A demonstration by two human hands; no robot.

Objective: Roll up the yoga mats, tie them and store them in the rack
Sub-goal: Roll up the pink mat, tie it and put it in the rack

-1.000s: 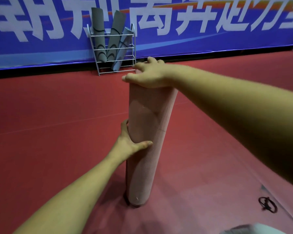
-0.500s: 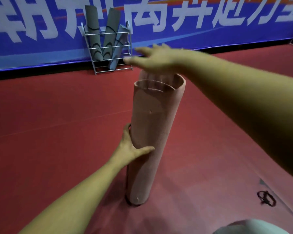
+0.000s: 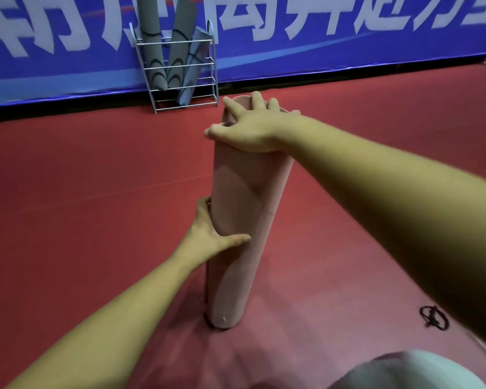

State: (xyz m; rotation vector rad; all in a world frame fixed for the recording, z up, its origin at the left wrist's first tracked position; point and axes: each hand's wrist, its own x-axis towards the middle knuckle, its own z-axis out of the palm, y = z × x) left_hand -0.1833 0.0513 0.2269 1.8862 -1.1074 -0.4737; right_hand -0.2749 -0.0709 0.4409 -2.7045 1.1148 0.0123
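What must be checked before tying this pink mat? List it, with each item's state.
1. Pink mat stands upright on the red floor: ok.
2. Right hand presses flat on its top end: ok.
3. Left hand grips mid-roll: ok.
4. Layers even at the top: cannot tell, the hand covers them.
5. Tie around the roll: not ok; the black tie lies on the floor to the right, apart from the mat.
6. Rack has room beside the grey mats: cannot tell.
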